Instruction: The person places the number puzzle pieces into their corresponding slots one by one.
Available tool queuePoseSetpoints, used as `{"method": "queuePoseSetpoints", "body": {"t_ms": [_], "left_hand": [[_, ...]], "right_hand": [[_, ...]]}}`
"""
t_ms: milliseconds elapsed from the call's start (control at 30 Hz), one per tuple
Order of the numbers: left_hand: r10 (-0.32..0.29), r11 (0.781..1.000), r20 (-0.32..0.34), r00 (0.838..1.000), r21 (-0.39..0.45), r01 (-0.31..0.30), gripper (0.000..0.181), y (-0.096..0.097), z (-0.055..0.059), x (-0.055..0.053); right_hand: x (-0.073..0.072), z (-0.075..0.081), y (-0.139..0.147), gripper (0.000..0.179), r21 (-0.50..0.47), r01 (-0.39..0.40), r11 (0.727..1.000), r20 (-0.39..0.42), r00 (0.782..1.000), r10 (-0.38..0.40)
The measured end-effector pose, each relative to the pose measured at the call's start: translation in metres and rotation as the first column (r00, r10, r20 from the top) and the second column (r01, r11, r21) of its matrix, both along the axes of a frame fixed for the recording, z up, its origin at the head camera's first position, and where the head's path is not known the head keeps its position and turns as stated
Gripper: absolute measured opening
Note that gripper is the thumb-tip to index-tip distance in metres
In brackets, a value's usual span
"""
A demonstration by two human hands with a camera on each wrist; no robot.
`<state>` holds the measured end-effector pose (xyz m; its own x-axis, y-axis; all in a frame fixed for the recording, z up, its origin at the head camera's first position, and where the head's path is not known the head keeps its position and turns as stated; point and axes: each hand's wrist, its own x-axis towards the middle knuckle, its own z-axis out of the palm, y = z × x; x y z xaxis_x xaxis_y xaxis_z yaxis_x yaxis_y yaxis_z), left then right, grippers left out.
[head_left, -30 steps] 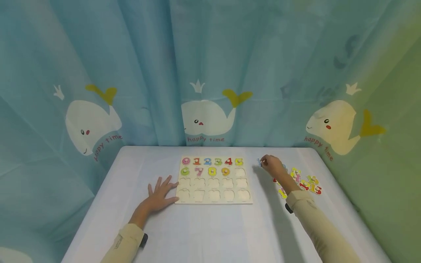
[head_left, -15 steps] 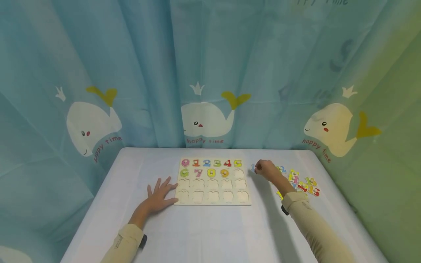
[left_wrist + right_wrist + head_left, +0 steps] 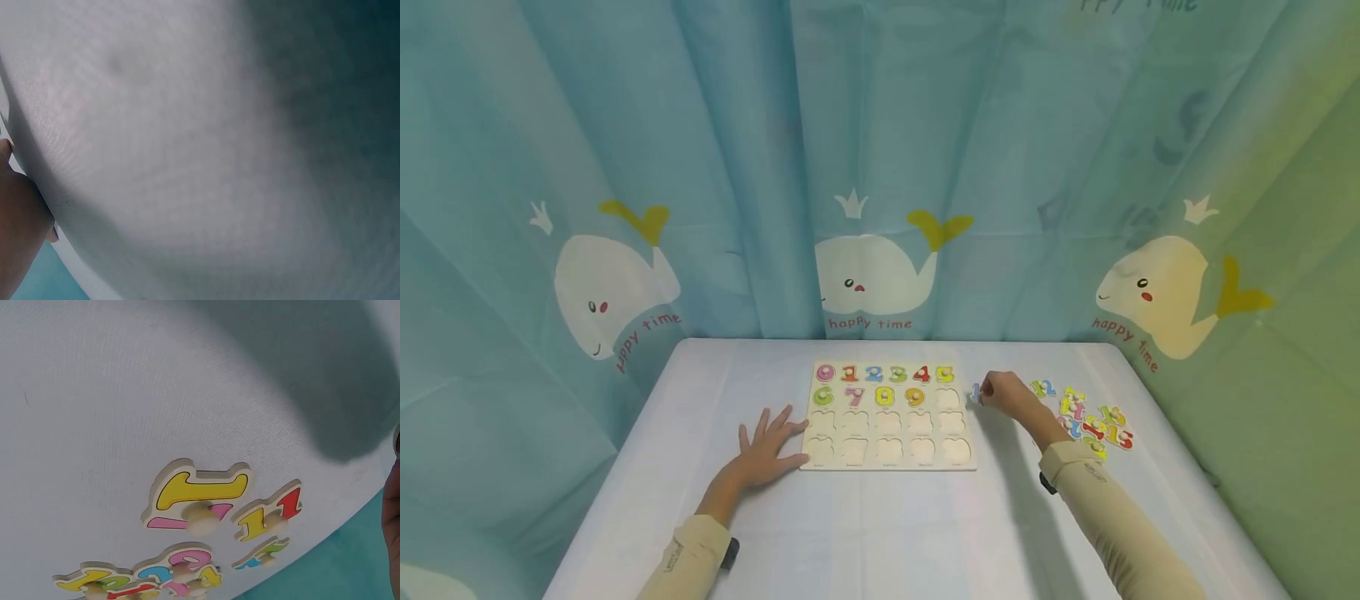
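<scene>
In the head view my right hand [image 3: 1009, 396] pinches a blue number puzzle piece [image 3: 975, 392] just beyond the right edge of a wooden number board [image 3: 887, 467]. Pieces 0 to 9 sit in the board's upper two rows; the recess right of the orange 9 [image 3: 914, 397] is bare, as are the lower two rows. My left hand [image 3: 767, 450] lies with fingers spread, thumb and forefinger at the board's left edge. Only part of the left hand [image 3: 22, 219] shows in the left wrist view. The right wrist view catches a sliver of the right hand [image 3: 391, 519], its held piece out of sight.
Several loose two-digit pieces [image 3: 1094, 427] with round knobs lie on the white table [image 3: 865, 533], right of the board. A yellow-and-pink piece [image 3: 203, 490] shows large in the right wrist view. A whale-print curtain [image 3: 737, 167] hangs behind the table.
My right hand has moved left and slightly nearer, bringing the blue piece closer to the board's right edge. More loose pieces now show behind it. The left hand stays at the board.
</scene>
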<state>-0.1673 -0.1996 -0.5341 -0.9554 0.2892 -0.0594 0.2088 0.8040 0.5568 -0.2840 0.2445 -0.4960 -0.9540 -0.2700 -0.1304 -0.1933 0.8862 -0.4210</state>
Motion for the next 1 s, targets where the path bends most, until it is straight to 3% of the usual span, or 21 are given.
{"method": "queuePoseSetpoints", "body": {"t_ms": [267, 533, 1000], "left_hand": [[0.007, 1.0, -0.014, 1.0, 0.013, -0.007, 0.06, -0.002, 0.0, -0.003], [-0.003, 1.0, -0.011, 1.0, 0.017, 0.003, 0.06, -0.001, -0.002, -0.001], [0.009, 1.0, 0.011, 1.0, 0.005, -0.009, 0.06, 0.001, 0.002, -0.001]], "right_hand": [[-0.003, -0.004, -0.018, 0.008, -0.022, -0.077, 0.997, 0.003, 0.997, 0.077], [-0.008, -0.014, -0.042, 0.017, 0.005, -0.033, 0.999, 0.069, 0.997, 0.032], [-0.008, -0.009, -0.052, 0.014, 0.025, -0.141, 0.99, -0.032, 0.989, 0.142]]}}
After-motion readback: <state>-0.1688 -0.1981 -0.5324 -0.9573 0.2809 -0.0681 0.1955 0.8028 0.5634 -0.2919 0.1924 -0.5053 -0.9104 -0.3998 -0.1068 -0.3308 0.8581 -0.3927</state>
